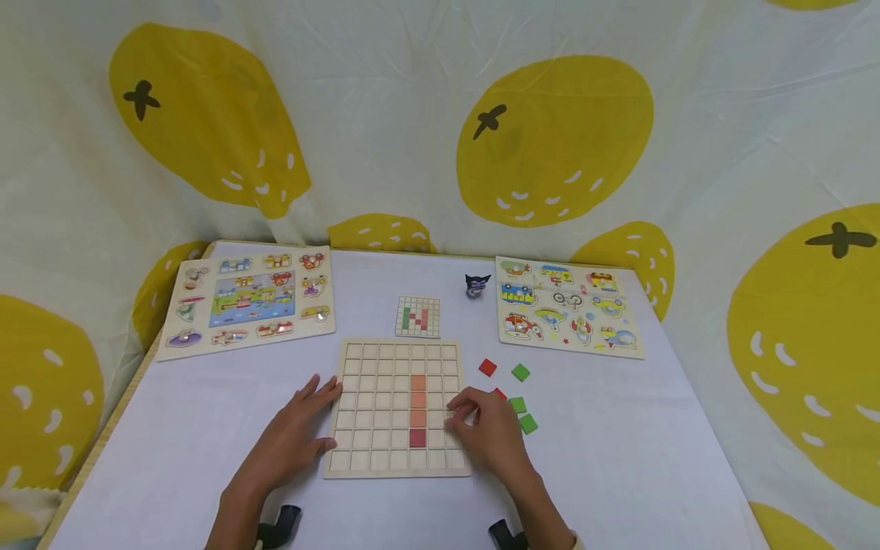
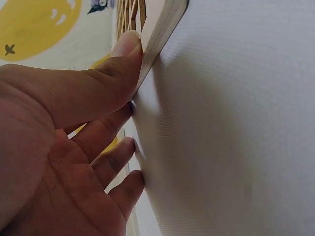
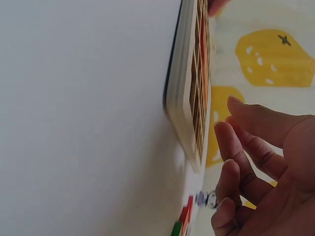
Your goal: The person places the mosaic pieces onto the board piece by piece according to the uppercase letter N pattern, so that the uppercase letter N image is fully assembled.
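Observation:
A wooden grid board lies in the middle of the table. One column of it holds three orange tiles with a dark red tile below them. My left hand rests at the board's left edge, fingers spread and thumb touching the rim. Over the right side of the grid hovers my right hand, thumb and fingers loosely bent, nothing visible between them. Beside it lie loose green tiles and red tiles, one red tile partly hidden behind the hand.
Behind the board lies a small pattern card with green and red squares. A dark figurine stands to its right. Picture puzzle boards lie at the back left and back right. A lemon-print curtain hangs behind the table.

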`<act>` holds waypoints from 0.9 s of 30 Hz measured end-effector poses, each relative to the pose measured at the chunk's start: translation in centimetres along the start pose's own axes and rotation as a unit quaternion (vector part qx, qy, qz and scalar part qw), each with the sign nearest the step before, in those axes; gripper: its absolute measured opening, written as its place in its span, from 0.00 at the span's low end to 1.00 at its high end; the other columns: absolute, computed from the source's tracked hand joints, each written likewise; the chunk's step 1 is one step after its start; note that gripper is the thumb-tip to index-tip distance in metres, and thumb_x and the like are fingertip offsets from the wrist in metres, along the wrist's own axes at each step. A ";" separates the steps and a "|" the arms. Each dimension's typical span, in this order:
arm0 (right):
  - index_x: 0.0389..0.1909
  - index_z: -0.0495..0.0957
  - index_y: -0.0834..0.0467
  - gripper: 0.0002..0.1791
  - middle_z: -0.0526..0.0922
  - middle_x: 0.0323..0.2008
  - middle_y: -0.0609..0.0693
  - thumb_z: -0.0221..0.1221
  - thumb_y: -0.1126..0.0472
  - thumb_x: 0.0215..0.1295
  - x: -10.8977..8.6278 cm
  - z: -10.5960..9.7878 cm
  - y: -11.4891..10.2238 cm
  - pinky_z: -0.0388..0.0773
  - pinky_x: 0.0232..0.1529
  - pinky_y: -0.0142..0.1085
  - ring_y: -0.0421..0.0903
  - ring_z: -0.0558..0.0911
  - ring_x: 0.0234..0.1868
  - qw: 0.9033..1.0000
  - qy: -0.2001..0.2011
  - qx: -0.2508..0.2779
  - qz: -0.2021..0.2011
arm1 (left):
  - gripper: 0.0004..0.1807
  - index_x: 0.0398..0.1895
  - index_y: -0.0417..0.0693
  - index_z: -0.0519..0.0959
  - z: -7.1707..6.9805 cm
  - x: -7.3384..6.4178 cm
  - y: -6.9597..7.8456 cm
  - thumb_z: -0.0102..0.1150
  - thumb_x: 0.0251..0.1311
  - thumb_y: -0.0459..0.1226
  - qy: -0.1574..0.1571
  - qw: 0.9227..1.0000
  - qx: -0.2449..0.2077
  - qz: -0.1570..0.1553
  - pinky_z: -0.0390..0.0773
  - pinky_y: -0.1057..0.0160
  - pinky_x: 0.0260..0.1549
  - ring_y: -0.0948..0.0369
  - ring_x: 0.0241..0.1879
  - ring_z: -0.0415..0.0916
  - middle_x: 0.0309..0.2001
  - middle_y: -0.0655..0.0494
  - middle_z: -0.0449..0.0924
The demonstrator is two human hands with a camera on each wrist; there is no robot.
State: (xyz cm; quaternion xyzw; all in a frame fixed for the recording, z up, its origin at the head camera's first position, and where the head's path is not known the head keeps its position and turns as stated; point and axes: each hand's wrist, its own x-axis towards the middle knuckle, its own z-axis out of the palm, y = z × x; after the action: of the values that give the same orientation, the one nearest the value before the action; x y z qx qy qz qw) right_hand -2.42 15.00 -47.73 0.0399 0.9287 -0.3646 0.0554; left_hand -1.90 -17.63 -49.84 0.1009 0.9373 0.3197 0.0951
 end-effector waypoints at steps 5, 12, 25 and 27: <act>0.40 0.89 0.47 0.11 0.84 0.28 0.41 0.77 0.62 0.58 0.7 -1.4 1.6 0.71 0.36 0.34 0.43 0.74 0.33 0.999 0.032 -0.003 0.014 | 0.51 0.80 0.48 0.69 0.0 0.0 0.0 0.81 0.49 0.30 -0.001 1.000 0.001 -0.001 0.64 0.31 0.75 0.42 0.85 0.50 0.83 0.54 0.63; 0.44 0.89 0.50 0.14 0.88 0.34 0.45 0.78 0.63 0.58 1.7 -3.7 3.3 0.73 0.40 0.37 0.45 0.78 0.37 0.998 0.050 -0.013 0.029 | 0.51 0.80 0.49 0.68 0.0 0.1 0.0 0.81 0.50 0.31 -0.005 1.000 0.002 -0.009 0.62 0.32 0.76 0.42 0.86 0.49 0.83 0.55 0.62; 0.42 0.88 0.51 0.13 0.87 0.37 0.48 0.79 0.60 0.57 3.1 -4.8 4.8 0.77 0.42 0.42 0.48 0.79 0.43 0.995 0.033 -0.080 0.053 | 0.51 0.80 0.48 0.68 0.0 0.1 0.1 0.82 0.49 0.31 -0.007 1.000 0.002 -0.012 0.61 0.31 0.77 0.42 0.85 0.49 0.83 0.54 0.63; 0.42 0.88 0.51 0.13 0.86 0.35 0.47 0.79 0.60 0.56 3.2 -4.7 4.8 0.77 0.41 0.41 0.48 0.79 0.42 0.994 0.032 -0.087 0.052 | 0.52 0.80 0.48 0.68 0.0 0.2 0.0 0.82 0.49 0.32 -0.008 1.000 0.002 -0.013 0.61 0.32 0.77 0.42 0.86 0.49 0.83 0.54 0.63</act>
State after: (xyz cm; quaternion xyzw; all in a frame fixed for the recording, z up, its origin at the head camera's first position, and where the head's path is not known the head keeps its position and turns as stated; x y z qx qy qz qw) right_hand -5.43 21.79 -47.96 0.0947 0.9549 -0.2774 0.0473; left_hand -2.05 -17.54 -49.84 0.0914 0.9386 0.3152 0.1067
